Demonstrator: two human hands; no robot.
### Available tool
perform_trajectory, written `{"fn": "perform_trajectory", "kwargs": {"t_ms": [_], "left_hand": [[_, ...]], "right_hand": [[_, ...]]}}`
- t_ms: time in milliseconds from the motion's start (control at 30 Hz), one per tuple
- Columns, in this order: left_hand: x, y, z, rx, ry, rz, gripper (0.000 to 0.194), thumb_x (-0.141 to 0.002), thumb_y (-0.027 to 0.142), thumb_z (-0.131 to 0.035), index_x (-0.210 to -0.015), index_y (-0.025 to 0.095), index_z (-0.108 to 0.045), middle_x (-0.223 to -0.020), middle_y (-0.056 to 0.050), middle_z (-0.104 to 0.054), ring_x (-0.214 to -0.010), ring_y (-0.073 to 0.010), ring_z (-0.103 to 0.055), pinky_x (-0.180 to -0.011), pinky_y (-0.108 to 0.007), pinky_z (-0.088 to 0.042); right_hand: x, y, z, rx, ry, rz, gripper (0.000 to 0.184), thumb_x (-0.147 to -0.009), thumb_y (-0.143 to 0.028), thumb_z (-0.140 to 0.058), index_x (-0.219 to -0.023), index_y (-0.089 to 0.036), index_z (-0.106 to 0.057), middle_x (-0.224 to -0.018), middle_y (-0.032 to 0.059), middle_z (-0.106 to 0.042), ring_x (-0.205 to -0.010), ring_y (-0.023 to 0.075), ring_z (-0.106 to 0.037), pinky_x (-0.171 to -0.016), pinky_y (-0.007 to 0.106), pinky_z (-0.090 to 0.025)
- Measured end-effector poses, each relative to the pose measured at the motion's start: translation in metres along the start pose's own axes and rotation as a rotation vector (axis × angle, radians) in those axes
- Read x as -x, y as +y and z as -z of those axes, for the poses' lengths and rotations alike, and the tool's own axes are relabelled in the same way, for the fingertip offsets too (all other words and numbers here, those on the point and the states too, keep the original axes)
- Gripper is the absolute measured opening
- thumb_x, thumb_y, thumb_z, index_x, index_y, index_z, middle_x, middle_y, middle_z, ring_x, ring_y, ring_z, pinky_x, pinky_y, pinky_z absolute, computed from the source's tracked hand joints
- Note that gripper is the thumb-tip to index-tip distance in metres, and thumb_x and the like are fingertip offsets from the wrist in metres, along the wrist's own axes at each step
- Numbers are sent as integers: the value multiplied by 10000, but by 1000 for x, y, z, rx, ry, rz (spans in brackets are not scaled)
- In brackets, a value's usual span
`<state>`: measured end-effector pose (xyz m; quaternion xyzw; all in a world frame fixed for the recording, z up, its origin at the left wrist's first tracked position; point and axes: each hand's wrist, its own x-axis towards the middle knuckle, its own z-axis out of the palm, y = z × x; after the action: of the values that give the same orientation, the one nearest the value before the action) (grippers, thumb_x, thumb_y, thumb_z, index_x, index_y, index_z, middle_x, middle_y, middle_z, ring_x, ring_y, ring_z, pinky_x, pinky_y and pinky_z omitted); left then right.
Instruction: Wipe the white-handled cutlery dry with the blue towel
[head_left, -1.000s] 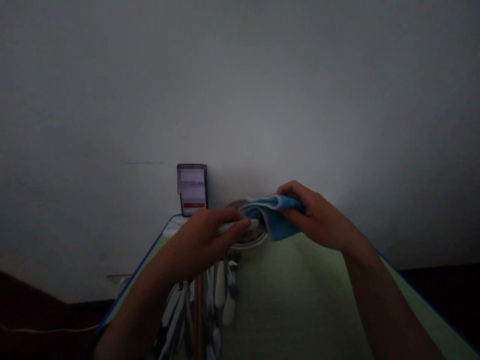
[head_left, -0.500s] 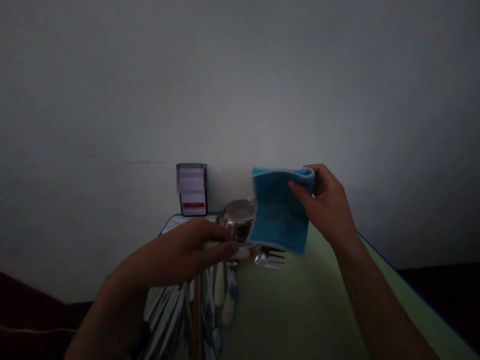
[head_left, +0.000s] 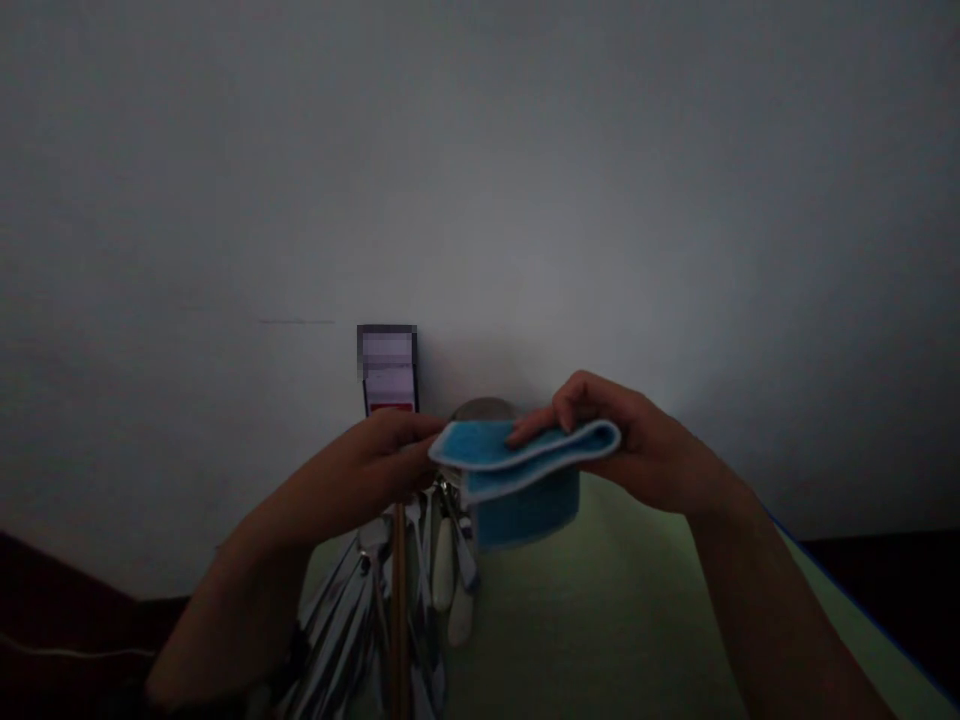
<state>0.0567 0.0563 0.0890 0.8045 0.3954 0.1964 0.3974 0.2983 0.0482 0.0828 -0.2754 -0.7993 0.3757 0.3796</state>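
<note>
My left hand (head_left: 367, 460) is closed with its fingertips at the left edge of a folded blue cloth (head_left: 529, 515). The fork it held half a second ago is now hidden, apparently behind the cloth. On the other side, my right hand (head_left: 637, 445) grips the cloth, its fingers lying over the upper fold and its thumb side beneath. Pale edging runs along the cloth's folds. Below my left hand lie several metal forks and spoons (head_left: 345, 600), with brown chopsticks (head_left: 400, 610) and white-handled cutlery (head_left: 443, 575) alongside.
A phone (head_left: 390, 372) leans upright against the grey wall (head_left: 525, 200). Behind the cloth, a round metal container (head_left: 484, 408) shows only its top. The green tabletop (head_left: 585, 620) has a blue edge on the right. Light in the room is dim.
My right hand has brought the cloth left and down to my left hand, folding it over and covering the fork's tines. My left hand has shifted slightly left and up.
</note>
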Motion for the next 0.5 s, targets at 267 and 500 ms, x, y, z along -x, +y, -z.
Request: {"fn": "perform_trajectory", "kwargs": {"t_ms": [267, 500], "left_hand": [[0, -1, 1, -197, 52, 51, 405, -892, 462, -380, -686, 155, -545, -576, 47, -394, -514, -88, -369, -463, -197, -303], [-2, 15, -12, -428, 124, 26, 403, -903, 432, -361, -706, 154, -577, -598, 25, -511, -556, -115, -485, -508, -218, -335]], "right_hand": [[-6, 13, 8, 530, 648, -97, 83, -781, -223, -565, -830, -212, -499, -761, -12, -552, -654, 130, -535, -571, 252, -407], [-8, 11, 2, 464, 606, -262, 162, -759, -328, -601, -830, -200, -530, -775, 22, -621, -628, 152, -573, -562, 286, -448]]}}
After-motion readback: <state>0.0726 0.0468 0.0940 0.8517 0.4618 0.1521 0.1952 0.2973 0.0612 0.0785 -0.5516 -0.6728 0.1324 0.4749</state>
